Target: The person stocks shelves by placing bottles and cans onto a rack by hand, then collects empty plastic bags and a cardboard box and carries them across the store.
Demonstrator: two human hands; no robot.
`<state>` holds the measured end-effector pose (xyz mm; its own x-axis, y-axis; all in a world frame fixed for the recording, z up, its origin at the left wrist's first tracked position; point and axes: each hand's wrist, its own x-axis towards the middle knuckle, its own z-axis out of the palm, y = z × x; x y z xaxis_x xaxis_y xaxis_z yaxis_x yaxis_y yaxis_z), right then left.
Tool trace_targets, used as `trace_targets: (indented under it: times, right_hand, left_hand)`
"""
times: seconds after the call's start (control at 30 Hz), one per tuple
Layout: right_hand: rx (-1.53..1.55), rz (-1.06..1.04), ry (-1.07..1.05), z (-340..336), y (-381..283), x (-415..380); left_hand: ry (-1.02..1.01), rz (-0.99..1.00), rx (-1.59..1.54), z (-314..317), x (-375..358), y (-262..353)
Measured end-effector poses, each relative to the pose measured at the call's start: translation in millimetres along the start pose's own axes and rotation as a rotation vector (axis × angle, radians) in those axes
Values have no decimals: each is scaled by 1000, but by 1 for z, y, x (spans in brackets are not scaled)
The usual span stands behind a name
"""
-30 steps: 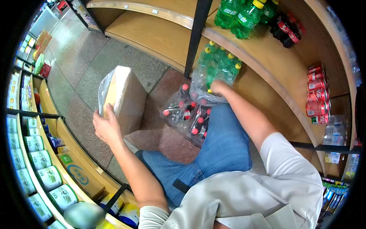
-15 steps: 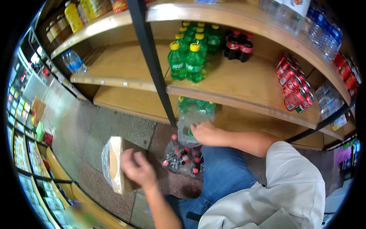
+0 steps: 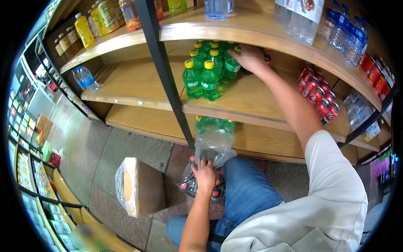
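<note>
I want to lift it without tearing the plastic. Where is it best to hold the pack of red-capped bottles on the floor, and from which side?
Probably from above, around the bottle necks. The pack of red-capped bottles lies on the floor with its caps showing on top; the left hand already rests there. The thin wrap alone may tear.

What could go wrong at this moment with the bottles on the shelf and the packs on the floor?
The right hand reaches among tightly grouped green soda bottles; a nudge could topple the front ones off the shelf edge. The left hand presses on the shrink-wrapped pack of red-capped bottles, whose loose plastic might tear or slip.
</note>
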<state>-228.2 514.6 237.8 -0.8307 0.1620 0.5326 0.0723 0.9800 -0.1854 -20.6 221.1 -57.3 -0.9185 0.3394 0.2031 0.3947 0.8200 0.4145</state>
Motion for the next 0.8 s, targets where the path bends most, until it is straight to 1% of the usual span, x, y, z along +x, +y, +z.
trace_targets:
  times: [0.03, 0.1, 0.13, 0.17, 0.23, 0.3, 0.37, 0.4, 0.43, 0.47, 0.5, 0.57, 0.63, 0.67, 0.73, 0.77, 0.8]
  right_hand:
    - [-118, 3, -41, 20, 4, 15]
    - [-157, -40, 45, 50, 15, 35]
    - [-118, 30, -42, 44, 10, 36]
    - [-88, -9, -19, 52, 16, 43]
    - [-66, -125, 203, 61, 26, 34]
    - [-30, 166, -189, 14, -3, -1]
    - [589, -170, 297, 10, -25, -69]
    - [642, -173, 191, -10, -56, -118]
    - [913, -231, 52, 2, -71, -163]
    - [841, -144, -327, -10, -89, -213]
    - [655, -422, -499, -12, -102, -234]
    - [418, -594, -872, 53, -84, -279]
    - [140, -392, -1119, 102, -66, -280]
    - [140, -391, -1119, 110, -62, -275]
    - [-37, -210, -1314, 116, -64, -269]
    - [-36, -220, -1314, 114, -61, -271]
    - [223, -335, -1065, 99, -62, -276]
  left_hand:
    - [-1, -14, 3, -1, -3, -3]
    - [9, 61, 15, -2, -8, -7]
    - [127, 101, -13, -4, -9, -5]
    - [118, 83, -14, -6, -7, -6]
    - [73, 212, -90, -13, -7, -4]
    - [61, 282, -56, -18, -7, -1]
    - [38, 339, -164, -43, -2, 14]
    - [126, 383, -161, -48, -1, 23]
    - [80, 411, -124, -56, -1, 31]
    - [48, 440, -130, -58, -4, 41]
    - [13, 475, -136, -57, -8, 50]
    - [67, 557, -239, -37, -21, 66]
    - [-56, 658, -122, -58, -30, 82]
    - [-64, 674, -118, -56, -33, 85]
    - [-69, 684, -112, -50, -36, 84]
    - [-20, 644, -172, -48, -36, 81]
    - [23, 600, -235, -47, -38, 77]
